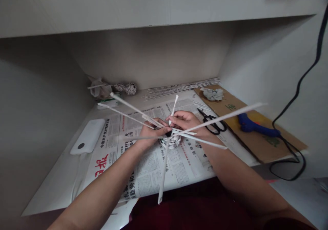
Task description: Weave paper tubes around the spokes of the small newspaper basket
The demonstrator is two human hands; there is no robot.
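Between my hands is a small woven newspaper basket [174,142], with several rolled paper sticks spreading out from its top like spokes. My left hand [153,130] is closed on the basket's left side, thumb across the upper edge. The fingers of my right hand [185,119] pinch a short upright paper stick [175,104] at the far side of the weave. One long paper stick [232,113] reaches out to the right over my right wrist; another, a near paper stick [163,175], points down toward my body. My fingers hide part of the rim.
Newspaper [153,175] covers the table. Black scissors [214,122] lie right of my hand, near a blue glue gun [256,126] on cardboard [276,153]. A black cord [302,80] hangs at right. Paper sticks [179,87] lie behind; a white power bank [88,138] sits left.
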